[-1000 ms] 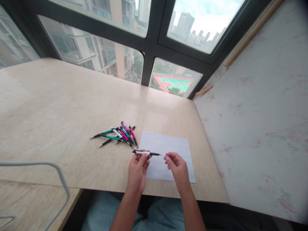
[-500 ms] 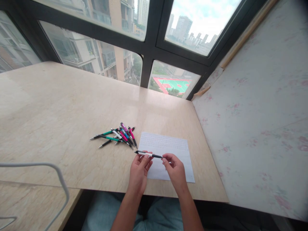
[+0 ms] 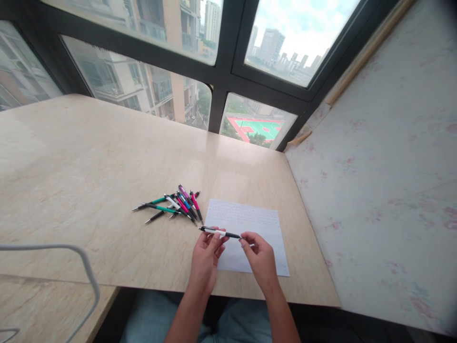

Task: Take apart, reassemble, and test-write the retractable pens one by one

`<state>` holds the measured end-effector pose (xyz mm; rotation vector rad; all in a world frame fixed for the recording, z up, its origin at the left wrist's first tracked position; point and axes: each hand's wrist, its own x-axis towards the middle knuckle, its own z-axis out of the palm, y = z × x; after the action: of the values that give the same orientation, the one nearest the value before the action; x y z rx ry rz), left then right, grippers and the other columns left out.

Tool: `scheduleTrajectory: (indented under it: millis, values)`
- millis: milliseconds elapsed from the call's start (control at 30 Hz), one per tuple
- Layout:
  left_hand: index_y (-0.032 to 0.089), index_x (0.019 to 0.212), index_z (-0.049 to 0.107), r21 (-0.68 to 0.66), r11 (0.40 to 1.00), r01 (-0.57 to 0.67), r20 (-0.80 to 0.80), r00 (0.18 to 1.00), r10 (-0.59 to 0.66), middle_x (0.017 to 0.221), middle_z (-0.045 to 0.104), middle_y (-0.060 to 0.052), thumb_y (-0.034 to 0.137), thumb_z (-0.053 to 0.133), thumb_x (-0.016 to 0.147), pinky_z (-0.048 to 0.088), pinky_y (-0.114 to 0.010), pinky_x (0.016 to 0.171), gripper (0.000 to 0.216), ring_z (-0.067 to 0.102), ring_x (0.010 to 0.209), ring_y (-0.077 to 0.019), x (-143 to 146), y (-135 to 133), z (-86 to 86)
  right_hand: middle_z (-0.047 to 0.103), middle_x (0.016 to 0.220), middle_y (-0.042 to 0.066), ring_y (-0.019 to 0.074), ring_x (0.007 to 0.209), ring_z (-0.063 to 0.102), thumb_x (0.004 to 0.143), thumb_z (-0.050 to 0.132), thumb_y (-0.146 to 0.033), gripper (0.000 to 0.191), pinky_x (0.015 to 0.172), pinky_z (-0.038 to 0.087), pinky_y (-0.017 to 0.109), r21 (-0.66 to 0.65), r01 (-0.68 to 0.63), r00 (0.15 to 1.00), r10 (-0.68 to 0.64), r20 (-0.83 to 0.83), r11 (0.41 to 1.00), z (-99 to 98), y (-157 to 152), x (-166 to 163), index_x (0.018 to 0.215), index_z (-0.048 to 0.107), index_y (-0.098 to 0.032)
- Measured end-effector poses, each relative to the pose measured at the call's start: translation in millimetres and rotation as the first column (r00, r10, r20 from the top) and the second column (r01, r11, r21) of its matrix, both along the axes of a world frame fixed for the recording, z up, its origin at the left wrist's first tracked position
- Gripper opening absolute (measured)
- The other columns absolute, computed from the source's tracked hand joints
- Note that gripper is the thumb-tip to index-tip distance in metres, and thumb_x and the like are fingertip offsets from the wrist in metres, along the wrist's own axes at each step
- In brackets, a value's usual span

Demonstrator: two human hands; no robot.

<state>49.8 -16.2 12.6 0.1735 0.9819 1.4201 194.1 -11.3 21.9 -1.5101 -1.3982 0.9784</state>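
Observation:
My left hand (image 3: 207, 257) pinches a black and white pen (image 3: 219, 232) by its barrel, held level just above the near edge of the table. My right hand (image 3: 259, 255) has its fingertips closed on the pen's right end. Both hands hover over a white sheet of paper (image 3: 250, 224) with faint lines of writing. A heap of several pens (image 3: 174, 204), green, pink, blue and white, lies on the tabletop just left of the sheet.
The beige marble-look table (image 3: 89, 166) runs back to a dark-framed window (image 3: 221, 76). A pale flowered wall (image 3: 374, 166) closes off the right side. A grey wire frame (image 3: 85, 271) sticks in at the lower left. My knees in light jeans show below the table edge.
My right hand has moved left along the pen and closed on its right end. The hands now sit closer together. The view has dipped slightly.

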Motion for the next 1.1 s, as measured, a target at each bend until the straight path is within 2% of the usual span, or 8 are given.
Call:
scheduleTrajectory:
  millis: [300,533,833,1100]
  values:
    - [0.020,0.101,0.063,0.001,1.000,-0.002,0.049,0.999,0.002,0.103,0.069,-0.006,0.027,0.080,0.071,0.055,-0.024,0.072,0.035,0.069,0.093,-0.0181,1.7,-1.3,-0.5,0.069,0.081,0.007,0.0200,0.072,0.063,0.082,0.064,-0.038,0.025,0.057,0.049,0.027,-0.054,0.008,0.994,-0.014,-0.109,0.998,-3.7,-2.4,0.9,0.094,0.069,-0.017]
    - [0.020,0.101,0.063,0.022,1.000,-0.003,0.058,0.998,0.002,0.101,0.068,-0.005,0.025,0.080,0.070,0.053,-0.019,0.064,0.035,0.070,0.092,-0.0184,2.8,-0.7,-0.3,0.069,0.085,0.008,0.0205,0.077,0.063,0.083,0.063,-0.036,0.022,0.061,0.049,0.027,-0.017,0.019,1.000,-0.019,-0.018,1.000,-2.6,-2.3,2.9,0.093,0.070,-0.018]
    - [0.020,0.099,0.065,0.036,0.999,-0.029,0.060,0.998,0.026,0.100,0.069,-0.004,0.023,0.080,0.070,0.052,-0.017,0.065,0.033,0.068,0.091,-0.0160,3.6,-0.5,-1.4,0.069,0.084,0.007,0.0194,0.072,0.063,0.083,0.063,-0.038,0.024,0.058,0.048,0.026,-0.045,0.012,0.995,-0.017,-0.100,0.999,-4.1,-2.7,2.2,0.094,0.069,-0.017]
    - [0.019,0.098,0.065,0.036,0.999,-0.024,0.054,0.998,0.022,0.098,0.069,-0.004,0.023,0.081,0.070,0.051,-0.017,0.064,0.033,0.068,0.091,-0.0159,3.3,-0.2,-0.1,0.072,0.090,0.009,0.0222,0.081,0.066,0.085,0.061,-0.035,0.021,0.062,0.051,0.028,0.056,0.003,0.999,-0.005,0.046,0.998,2.5,-2.2,2.5,0.092,0.071,-0.018]
